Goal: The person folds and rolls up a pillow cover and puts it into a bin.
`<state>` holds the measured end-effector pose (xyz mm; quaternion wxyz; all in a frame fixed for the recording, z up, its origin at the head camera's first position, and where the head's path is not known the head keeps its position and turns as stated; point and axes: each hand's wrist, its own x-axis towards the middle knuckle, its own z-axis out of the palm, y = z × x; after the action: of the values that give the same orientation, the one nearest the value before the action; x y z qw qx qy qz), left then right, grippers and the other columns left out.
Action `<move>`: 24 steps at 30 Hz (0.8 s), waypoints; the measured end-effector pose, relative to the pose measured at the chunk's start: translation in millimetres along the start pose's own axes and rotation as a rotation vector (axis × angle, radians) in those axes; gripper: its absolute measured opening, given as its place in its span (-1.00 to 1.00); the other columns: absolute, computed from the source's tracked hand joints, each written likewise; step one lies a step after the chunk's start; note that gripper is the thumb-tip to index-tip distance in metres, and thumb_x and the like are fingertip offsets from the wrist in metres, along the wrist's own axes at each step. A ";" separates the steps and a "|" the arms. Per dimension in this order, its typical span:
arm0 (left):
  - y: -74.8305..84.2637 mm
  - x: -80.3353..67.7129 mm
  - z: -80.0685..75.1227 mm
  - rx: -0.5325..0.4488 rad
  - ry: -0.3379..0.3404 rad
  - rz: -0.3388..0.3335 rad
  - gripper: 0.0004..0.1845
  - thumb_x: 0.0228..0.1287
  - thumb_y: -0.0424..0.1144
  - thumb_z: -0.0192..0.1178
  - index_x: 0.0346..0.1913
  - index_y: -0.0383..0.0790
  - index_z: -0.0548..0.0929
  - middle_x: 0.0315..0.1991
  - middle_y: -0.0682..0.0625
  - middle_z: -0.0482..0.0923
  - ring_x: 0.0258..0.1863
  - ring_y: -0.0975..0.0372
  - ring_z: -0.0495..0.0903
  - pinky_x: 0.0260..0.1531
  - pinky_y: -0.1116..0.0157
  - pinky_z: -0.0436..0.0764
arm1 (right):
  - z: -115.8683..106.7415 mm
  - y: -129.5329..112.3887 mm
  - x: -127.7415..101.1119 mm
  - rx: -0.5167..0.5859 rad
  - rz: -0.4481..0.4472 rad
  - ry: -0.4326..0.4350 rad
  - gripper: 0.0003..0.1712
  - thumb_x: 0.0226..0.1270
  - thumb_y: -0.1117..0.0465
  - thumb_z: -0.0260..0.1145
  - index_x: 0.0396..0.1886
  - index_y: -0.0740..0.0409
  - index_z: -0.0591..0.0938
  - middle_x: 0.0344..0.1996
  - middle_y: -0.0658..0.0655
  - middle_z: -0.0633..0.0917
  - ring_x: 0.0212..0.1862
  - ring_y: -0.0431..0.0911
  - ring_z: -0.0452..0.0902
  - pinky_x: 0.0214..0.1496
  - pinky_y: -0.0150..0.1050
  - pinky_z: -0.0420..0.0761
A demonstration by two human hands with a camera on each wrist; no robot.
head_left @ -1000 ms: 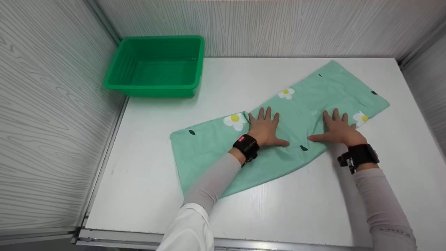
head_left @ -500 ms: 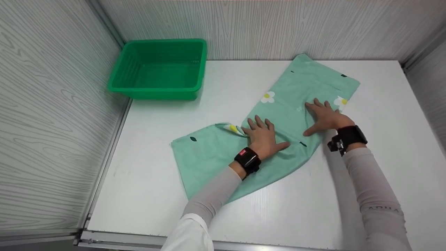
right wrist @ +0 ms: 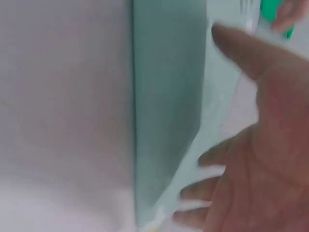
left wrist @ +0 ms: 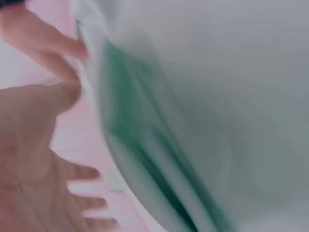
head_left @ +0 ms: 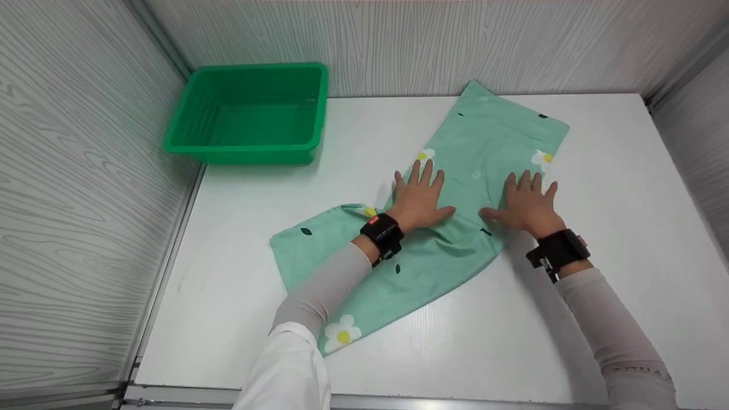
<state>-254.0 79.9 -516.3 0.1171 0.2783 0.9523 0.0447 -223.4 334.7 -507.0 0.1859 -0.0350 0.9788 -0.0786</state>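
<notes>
A mint-green cloth (head_left: 495,134) with white daisies and dark leaves lies bent across the table, its far part angled toward the back wall. My left hand (head_left: 418,199) is spread over its middle, fingers straight and apart. To the right, my right hand (head_left: 527,208) is spread near the cloth's right edge, also with straight fingers. Wrinkles run between and below the hands. The left wrist view is blurred, showing the left palm (left wrist: 24,164) beside a fold of cloth (left wrist: 222,106). The right wrist view has the right palm (right wrist: 270,145) beside the cloth's edge (right wrist: 169,87).
A green plastic basket (head_left: 236,149) stands at the table's back left, with nothing seen inside. The white table (head_left: 455,347) is bordered by wood-patterned panels (head_left: 398,45) at the back and sides. A metal rail (head_left: 455,401) runs along the front edge.
The cloth's far part has swung left, bunching its middle. My right hand has moved left with it. My left hand first stayed near its place, then moved farther up the cloth.
</notes>
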 end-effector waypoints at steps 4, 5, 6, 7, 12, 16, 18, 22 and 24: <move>-23.2 9.0 0.8 0.038 -0.074 0.135 -0.05 0.52 0.42 -0.07 0.72 -0.02 -0.03 0.73 -0.12 -0.22 0.70 -0.04 -0.26 0.56 -0.27 -0.04 | 14.7 -23.0 -5.8 -0.030 -0.001 0.020 0.35 0.43 -0.50 0.10 0.55 0.67 -0.02 0.51 0.73 0.00 0.57 0.55 -0.15 0.41 0.64 -0.12; -26.8 9.3 1.3 0.047 -0.092 0.148 -0.06 0.52 0.42 -0.07 0.72 -0.01 -0.03 0.73 -0.12 -0.20 0.70 -0.03 -0.24 0.56 -0.25 -0.03 | 17.5 -26.6 -5.0 -0.034 -0.012 0.015 0.35 0.45 -0.50 0.08 0.54 0.68 -0.02 0.52 0.72 0.01 0.57 0.53 -0.13 0.41 0.63 -0.10; -29.3 9.1 1.5 0.045 -0.110 0.151 -0.06 0.51 0.42 -0.06 0.72 -0.01 -0.02 0.73 -0.12 -0.18 0.70 -0.03 -0.22 0.56 -0.25 -0.03 | 19.5 -29.3 -3.8 -0.038 -0.024 0.007 0.35 0.45 -0.49 0.08 0.55 0.68 -0.03 0.53 0.71 0.00 0.58 0.51 -0.13 0.42 0.63 -0.09; -30.7 8.4 1.4 0.038 -0.123 0.148 -0.05 0.51 0.42 -0.05 0.72 -0.02 -0.01 0.72 -0.13 -0.17 0.70 -0.05 -0.19 0.56 -0.26 -0.02 | 20.6 -31.1 -2.1 -0.040 -0.033 0.000 0.35 0.46 -0.49 0.08 0.55 0.68 -0.05 0.54 0.70 -0.01 0.59 0.50 -0.13 0.42 0.62 -0.08; -30.5 3.6 -0.3 0.024 -0.124 0.085 0.00 0.47 0.44 0.00 0.71 -0.10 0.01 0.71 -0.20 -0.12 0.68 -0.11 -0.10 0.52 -0.28 0.09 | 18.5 -30.8 11.6 -0.026 -0.064 -0.023 0.37 0.44 -0.47 0.13 0.58 0.65 -0.11 0.57 0.67 -0.10 0.62 0.48 -0.21 0.44 0.63 -0.14; -27.0 1.5 -4.9 0.038 -0.125 0.014 0.05 0.43 0.46 0.03 0.71 -0.13 0.02 0.70 -0.22 -0.11 0.67 -0.13 -0.06 0.46 -0.30 0.19 | 10.7 -25.6 24.9 -0.014 -0.101 -0.060 0.38 0.43 -0.49 0.14 0.61 0.58 -0.16 0.60 0.62 -0.17 0.64 0.44 -0.30 0.44 0.63 -0.22; -25.6 0.6 -6.8 0.040 -0.131 -0.011 0.07 0.41 0.47 0.04 0.71 -0.15 0.02 0.70 -0.24 -0.10 0.67 -0.14 -0.05 0.43 -0.32 0.23 | 7.2 -24.0 30.3 -0.016 -0.113 -0.078 0.38 0.43 -0.49 0.15 0.63 0.54 -0.17 0.61 0.59 -0.20 0.65 0.42 -0.32 0.43 0.64 -0.22; -21.7 1.1 -8.5 0.038 -0.147 -0.062 0.10 0.40 0.49 0.04 0.70 -0.20 0.02 0.69 -0.29 -0.10 0.66 -0.18 -0.04 0.36 -0.37 0.31 | -1.5 -24.9 39.8 -0.038 -0.125 -0.106 0.36 0.44 -0.47 0.17 0.64 0.50 -0.18 0.63 0.56 -0.20 0.65 0.42 -0.29 0.43 0.64 -0.13; -19.8 2.1 -8.5 0.034 -0.163 -0.099 0.11 0.40 0.50 0.02 0.70 -0.22 -0.01 0.69 -0.30 -0.12 0.65 -0.20 -0.05 0.35 -0.38 0.32 | -5.9 -27.0 45.1 -0.047 -0.133 -0.121 0.36 0.44 -0.47 0.18 0.65 0.48 -0.18 0.63 0.55 -0.20 0.64 0.43 -0.28 0.42 0.64 -0.09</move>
<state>-268.1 64.2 -511.5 0.1915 0.2357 0.9528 0.0001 -266.3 304.5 -513.2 0.2380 -0.1091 0.9629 -0.0657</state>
